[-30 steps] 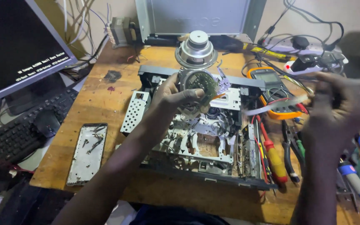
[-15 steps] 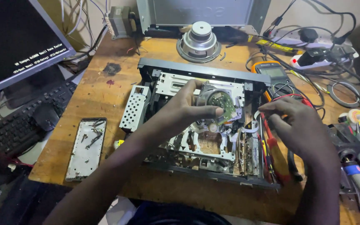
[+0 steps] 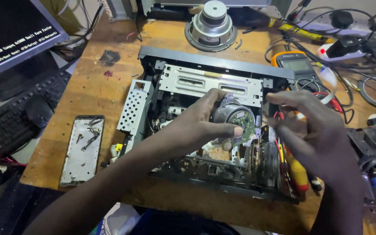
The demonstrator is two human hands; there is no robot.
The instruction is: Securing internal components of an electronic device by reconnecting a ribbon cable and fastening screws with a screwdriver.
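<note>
An opened video recorder chassis (image 3: 205, 80) lies on the wooden desk, its metal frame and mechanism exposed. My left hand (image 3: 196, 126) grips a round silver drum with a small green circuit board (image 3: 236, 117) and holds it low over the middle of the mechanism. My right hand (image 3: 314, 135) hovers at the drum's right side, fingers spread above the chassis edge, with a thin white ribbon cable (image 3: 329, 80) reaching up behind it. Whether the fingers pinch that cable is unclear.
A loose speaker (image 3: 213, 24) sits behind the chassis. A yellow multimeter (image 3: 296, 65) and tangled cables lie at the back right. Screwdrivers and pliers (image 3: 299, 174) rest at the right. A tray of screws (image 3: 83, 148), a keyboard (image 3: 14, 117) and a monitor (image 3: 14, 30) are at the left.
My left hand has brought the drum down from above the chassis into the mechanism. My right hand has come in from the far right to the drum's side.
</note>
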